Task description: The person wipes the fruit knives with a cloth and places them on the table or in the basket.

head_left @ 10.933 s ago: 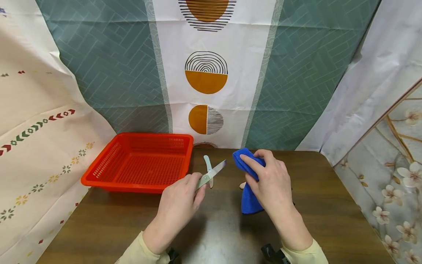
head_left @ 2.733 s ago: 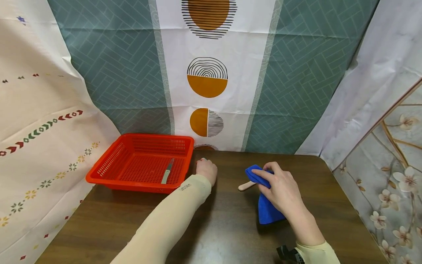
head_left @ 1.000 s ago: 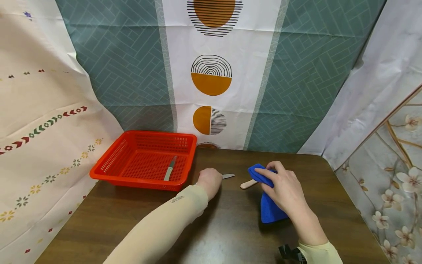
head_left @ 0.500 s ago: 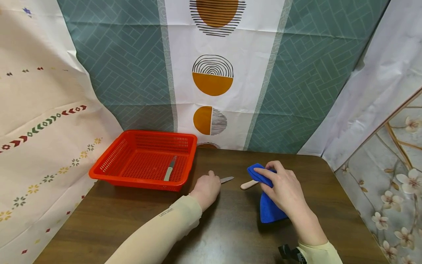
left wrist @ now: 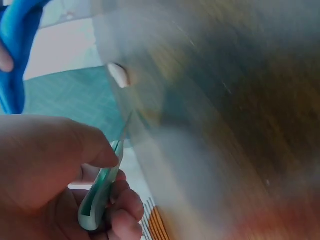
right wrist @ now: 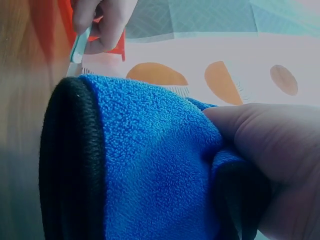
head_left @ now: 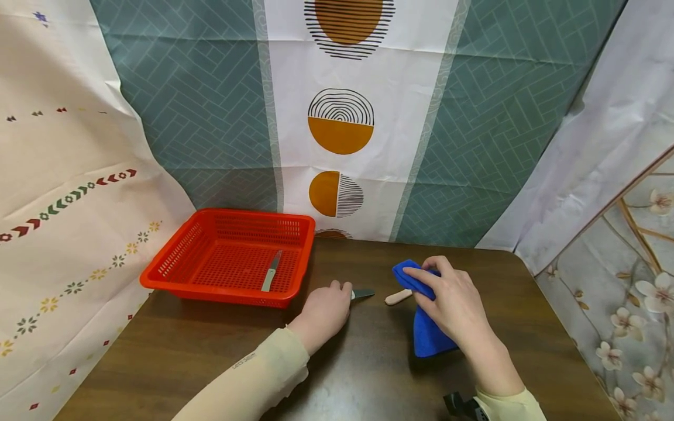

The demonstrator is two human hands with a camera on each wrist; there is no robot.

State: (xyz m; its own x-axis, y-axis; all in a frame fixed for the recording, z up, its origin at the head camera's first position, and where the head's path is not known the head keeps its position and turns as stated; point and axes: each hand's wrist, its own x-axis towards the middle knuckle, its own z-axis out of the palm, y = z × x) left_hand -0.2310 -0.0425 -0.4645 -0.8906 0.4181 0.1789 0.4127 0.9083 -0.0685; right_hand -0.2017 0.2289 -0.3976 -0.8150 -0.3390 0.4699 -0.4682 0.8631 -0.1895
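Note:
In the head view my left hand (head_left: 325, 313) grips a small knife (head_left: 363, 294) by its handle, the blade pointing right. The left wrist view shows its pale green handle (left wrist: 97, 195) between thumb and curled fingers. My right hand (head_left: 454, 295) pinches a folded blue cloth (head_left: 429, 333) between thumb and fingers, and part of the cloth hangs down. Close up in the right wrist view, the cloth (right wrist: 150, 155) has a dark edge. A light wooden-looking handle (head_left: 398, 297) lies on the table just left of the cloth; its other end is hidden behind the cloth and hand.
A red perforated basket (head_left: 226, 297) stands at the back left of the brown table (head_left: 358, 374). Inside it lies another knife (head_left: 271, 273) with a pale green handle. Patterned cloth hangs behind the table (head_left: 342, 193) and along both sides.
Earlier my left hand held a knife that now lies in the basket. It has since taken up the second knife from the table, drawing it slightly toward me. My right hand still holds the cloth.

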